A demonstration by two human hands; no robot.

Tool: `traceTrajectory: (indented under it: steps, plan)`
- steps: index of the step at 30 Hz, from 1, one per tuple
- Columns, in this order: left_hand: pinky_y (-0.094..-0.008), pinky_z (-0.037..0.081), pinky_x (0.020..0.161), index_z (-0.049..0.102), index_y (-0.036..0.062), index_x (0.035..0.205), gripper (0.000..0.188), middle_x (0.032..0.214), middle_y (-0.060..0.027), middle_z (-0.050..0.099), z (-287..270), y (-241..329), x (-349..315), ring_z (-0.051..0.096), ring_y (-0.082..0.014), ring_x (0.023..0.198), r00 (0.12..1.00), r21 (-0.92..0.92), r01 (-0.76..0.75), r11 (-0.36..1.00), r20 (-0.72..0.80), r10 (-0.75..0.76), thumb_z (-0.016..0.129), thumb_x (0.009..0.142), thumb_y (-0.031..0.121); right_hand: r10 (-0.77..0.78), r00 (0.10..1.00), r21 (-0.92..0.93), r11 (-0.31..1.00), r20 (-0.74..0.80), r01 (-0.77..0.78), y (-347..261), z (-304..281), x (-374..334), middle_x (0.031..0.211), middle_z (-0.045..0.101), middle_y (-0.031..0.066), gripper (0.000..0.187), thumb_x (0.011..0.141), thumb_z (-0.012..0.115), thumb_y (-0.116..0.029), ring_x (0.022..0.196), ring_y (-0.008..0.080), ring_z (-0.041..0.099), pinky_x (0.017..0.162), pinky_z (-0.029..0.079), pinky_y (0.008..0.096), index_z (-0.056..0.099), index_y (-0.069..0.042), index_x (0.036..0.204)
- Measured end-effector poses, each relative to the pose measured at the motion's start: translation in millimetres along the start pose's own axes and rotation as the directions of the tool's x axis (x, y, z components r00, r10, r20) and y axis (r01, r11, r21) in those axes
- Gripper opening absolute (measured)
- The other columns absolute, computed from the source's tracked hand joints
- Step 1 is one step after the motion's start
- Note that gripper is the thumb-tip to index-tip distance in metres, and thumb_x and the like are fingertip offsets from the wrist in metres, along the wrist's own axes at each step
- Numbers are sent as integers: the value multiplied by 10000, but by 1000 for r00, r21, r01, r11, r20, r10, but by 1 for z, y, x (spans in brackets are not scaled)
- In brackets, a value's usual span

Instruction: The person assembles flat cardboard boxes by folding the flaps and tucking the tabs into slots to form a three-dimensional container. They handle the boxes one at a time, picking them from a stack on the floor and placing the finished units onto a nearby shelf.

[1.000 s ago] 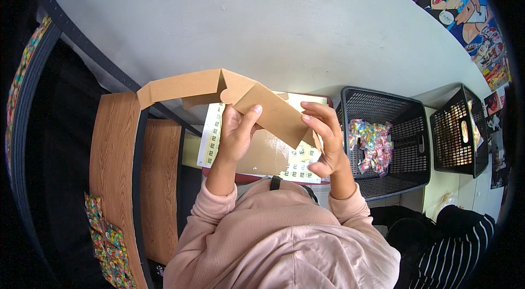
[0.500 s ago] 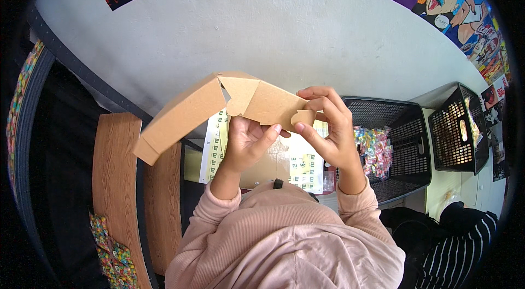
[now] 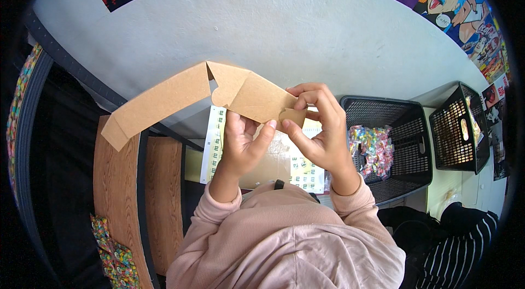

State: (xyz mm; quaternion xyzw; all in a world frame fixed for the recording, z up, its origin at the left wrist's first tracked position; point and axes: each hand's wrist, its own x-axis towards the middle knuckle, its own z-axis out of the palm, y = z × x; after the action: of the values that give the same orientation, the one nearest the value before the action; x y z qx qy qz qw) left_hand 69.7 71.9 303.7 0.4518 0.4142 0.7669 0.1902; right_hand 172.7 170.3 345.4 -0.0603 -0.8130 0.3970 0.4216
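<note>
A brown cardboard box (image 3: 262, 94), partly folded, is held up in front of me, its long lid flap (image 3: 164, 100) stretching out to the left. My left hand (image 3: 246, 138) grips the lower edge of the box from beneath, thumb against its near side. At the right end my right hand (image 3: 322, 125) pinches the box by a small rounded tab (image 3: 293, 117), fingers over the top edge and thumb in front. Parts of the left fingers are hidden behind the cardboard. Below the hands lie sheets of labels (image 3: 215, 149) and a taped brown cardboard surface (image 3: 265, 166).
To the right stands a black plastic crate (image 3: 402, 177) with bags of colourful wrapped candy (image 3: 374, 149); another black basket (image 3: 456, 125) is beyond it. Wood-patterned shelves (image 3: 117, 190) are on the left, with more candy bags (image 3: 115, 253). A white wall (image 3: 262, 26) rises ahead.
The box has shifted left and slightly up, and its long flap has swung outward, opening wider. Both hands keep hold and have moved a little left with it.
</note>
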Motion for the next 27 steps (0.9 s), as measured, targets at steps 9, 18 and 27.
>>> traceTrajectory:
  steps: [9,18,27]
  plan:
    - [-305,380,871,304,-21,1166,444,1082,-124,446,-3,14,-4,471,-163,1002,995,-56,101,993,-6,-101,510,773,-31,60,998,62,996,-3,-59,-2,4,-7,911,503,155,209,678,596,-23,823,229,556,671,537,334,432,2,806]
    - [-298,391,854,314,-13,1168,463,1066,-122,471,-5,17,-5,488,-165,986,993,-22,118,993,-25,-119,526,758,-39,30,999,-1,1000,-43,-30,-8,10,-8,891,494,152,217,676,597,-1,804,242,558,658,529,322,427,13,811]
    - [-282,405,823,407,-21,1105,367,1017,-108,523,-10,14,-5,519,-154,935,989,23,149,989,-4,-149,535,762,-38,83,995,-14,996,-63,-84,-5,13,-11,878,493,149,212,673,592,7,789,239,556,616,513,307,432,20,811]
